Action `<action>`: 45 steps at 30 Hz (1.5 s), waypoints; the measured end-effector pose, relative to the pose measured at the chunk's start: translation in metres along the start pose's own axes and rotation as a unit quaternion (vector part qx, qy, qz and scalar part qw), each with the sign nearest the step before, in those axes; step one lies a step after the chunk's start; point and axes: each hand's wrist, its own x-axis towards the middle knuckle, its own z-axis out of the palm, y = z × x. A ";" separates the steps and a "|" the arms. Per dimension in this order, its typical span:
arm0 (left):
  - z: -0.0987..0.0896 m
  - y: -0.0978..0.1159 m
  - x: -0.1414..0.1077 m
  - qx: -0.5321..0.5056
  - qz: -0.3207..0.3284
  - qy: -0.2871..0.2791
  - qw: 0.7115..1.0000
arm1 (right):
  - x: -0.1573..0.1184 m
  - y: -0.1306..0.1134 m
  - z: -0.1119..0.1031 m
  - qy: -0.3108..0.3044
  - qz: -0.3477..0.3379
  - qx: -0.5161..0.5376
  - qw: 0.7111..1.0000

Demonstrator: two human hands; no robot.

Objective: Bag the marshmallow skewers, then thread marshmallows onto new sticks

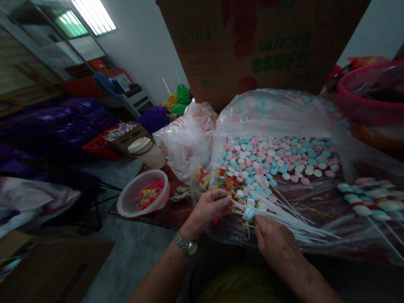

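Table (172,216) under red cloth and clear plastic: open bag (277,113) of pink, white and blue candy discs (271,158), white sticks (284,216) in a loose bundle, finished candy skewers (366,202) at right, bowl of coloured candy (148,195) at left. Right hand (274,246): fingers (261,225) pinched narrow on a pale blue candy disc (249,213) at the sticks' near ends. Left hand (208,208): fingers (221,198) curled in just beside the sticks, any grip hidden.
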 end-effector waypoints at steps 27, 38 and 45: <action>0.036 0.026 0.070 0.439 0.170 0.132 0.872 | 0.091 0.144 -0.032 0.173 0.134 0.123 0.968; 0.035 0.026 0.059 0.074 0.107 0.131 0.983 | 0.038 0.058 -0.030 0.088 0.028 0.614 0.783; 0.042 0.031 0.065 0.468 0.134 0.078 0.870 | 0.031 0.048 -0.029 0.071 0.068 0.711 0.697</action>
